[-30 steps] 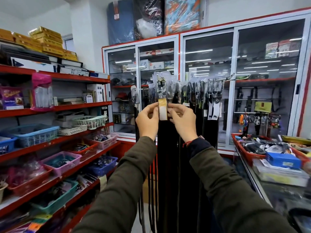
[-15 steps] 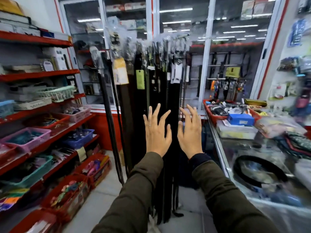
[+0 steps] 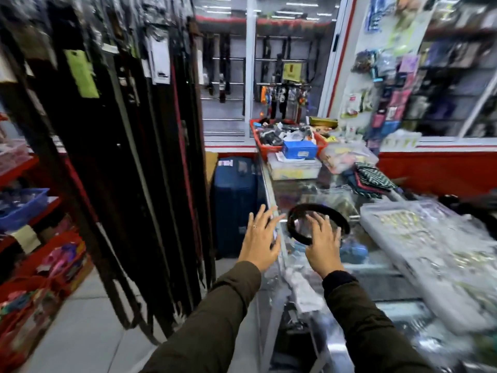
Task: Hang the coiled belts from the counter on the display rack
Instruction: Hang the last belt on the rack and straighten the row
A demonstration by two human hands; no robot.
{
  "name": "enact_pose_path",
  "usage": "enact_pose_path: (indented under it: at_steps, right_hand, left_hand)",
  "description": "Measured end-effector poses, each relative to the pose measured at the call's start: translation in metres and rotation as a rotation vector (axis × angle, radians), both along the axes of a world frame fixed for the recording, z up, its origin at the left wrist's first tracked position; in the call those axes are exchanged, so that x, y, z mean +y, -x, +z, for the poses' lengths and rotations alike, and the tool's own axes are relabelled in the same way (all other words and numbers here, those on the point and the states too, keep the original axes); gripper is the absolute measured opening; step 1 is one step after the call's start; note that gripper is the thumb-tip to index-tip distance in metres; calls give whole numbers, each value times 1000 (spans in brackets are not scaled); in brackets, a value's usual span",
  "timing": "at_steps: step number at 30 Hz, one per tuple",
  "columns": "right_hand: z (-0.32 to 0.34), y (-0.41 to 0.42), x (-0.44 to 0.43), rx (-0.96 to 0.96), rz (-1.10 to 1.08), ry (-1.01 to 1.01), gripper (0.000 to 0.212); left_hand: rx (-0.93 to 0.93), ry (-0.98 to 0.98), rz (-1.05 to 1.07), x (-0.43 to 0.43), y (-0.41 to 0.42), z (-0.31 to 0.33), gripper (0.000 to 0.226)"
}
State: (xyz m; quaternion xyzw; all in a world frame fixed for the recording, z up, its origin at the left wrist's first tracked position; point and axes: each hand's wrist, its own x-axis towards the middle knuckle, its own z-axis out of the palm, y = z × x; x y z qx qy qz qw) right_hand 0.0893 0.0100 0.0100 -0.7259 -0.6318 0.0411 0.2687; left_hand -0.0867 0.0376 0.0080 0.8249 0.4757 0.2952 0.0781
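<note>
Glass counter (image 3: 376, 267) carries a coiled black belt (image 3: 317, 211), the right hand (image 3: 322, 242) over it and left hand (image 3: 259, 242) beside, fingers spread, empty.

Honestly nothing here is readable, way too much motion blur. The green tag (image 3: 81, 74) and white tag (image 3: 159, 60) on the hanging belts, and the yellow sign (image 3: 292, 72) in the far cabinet, are just smudges.

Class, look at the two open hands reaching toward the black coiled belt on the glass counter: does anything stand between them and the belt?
Nothing visible does. The right hand already overlaps the black coiled belt on the glass counter; whether it touches is unclear. The left hand is beside it at the counter's edge.
</note>
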Motion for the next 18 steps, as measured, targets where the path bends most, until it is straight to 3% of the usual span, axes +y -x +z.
enact_pose_path:
  at_steps: [8,11,15,18]
  right_hand:
    - [-31,-89,28,-366,10,485,81]
    - [-42,-108,34,-433,55,464,78]
    - [-46,-124,37,-381,118,320,61]
    - [-46,-125,30,-426,107,295,49]
  left_hand:
    - [402,327,-198,31,-106,-20,68]
    - [468,374,-171,36,-132,-27,68]
    - [498,220,-23,37,-140,-36,42]
    - [460,175,-27,32,-129,-43,36]
